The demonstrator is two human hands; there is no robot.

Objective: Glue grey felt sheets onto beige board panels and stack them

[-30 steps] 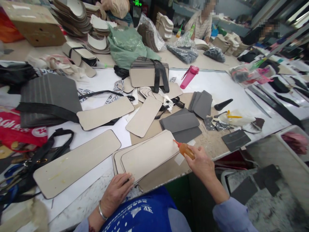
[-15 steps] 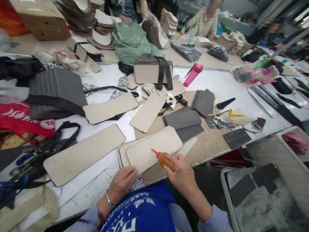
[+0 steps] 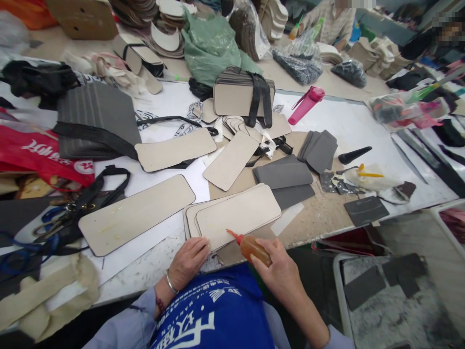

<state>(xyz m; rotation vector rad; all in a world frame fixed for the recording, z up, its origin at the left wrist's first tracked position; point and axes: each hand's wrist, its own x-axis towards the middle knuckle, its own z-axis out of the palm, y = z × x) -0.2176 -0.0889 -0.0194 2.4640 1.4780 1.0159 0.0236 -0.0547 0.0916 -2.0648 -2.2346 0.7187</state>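
My right hand (image 3: 278, 269) grips a small amber glue bottle (image 3: 252, 246) with a red nozzle; the tip touches the near edge of a beige rounded board (image 3: 238, 215). That board lies on top of others in a short stack at the table's front edge. My left hand (image 3: 187, 261) rests with fingers curled on the stack's near left corner, pressing it down. A longer beige board (image 3: 136, 213) with yellowish glue marks lies to the left on white paper.
More beige boards (image 3: 176, 149), grey foam sheets (image 3: 283, 177), black straps and a strapped bundle (image 3: 243, 97) cover the table. A pink bottle (image 3: 306, 104) stands behind. Scissors (image 3: 54, 220) lie far left. A bin with dark pieces (image 3: 381, 291) sits lower right. Other people work at the far table.
My right hand has carried the glue bottle leftwards and nearer, from the board's right end to its near edge. The left hand has stayed on the stack's corner.
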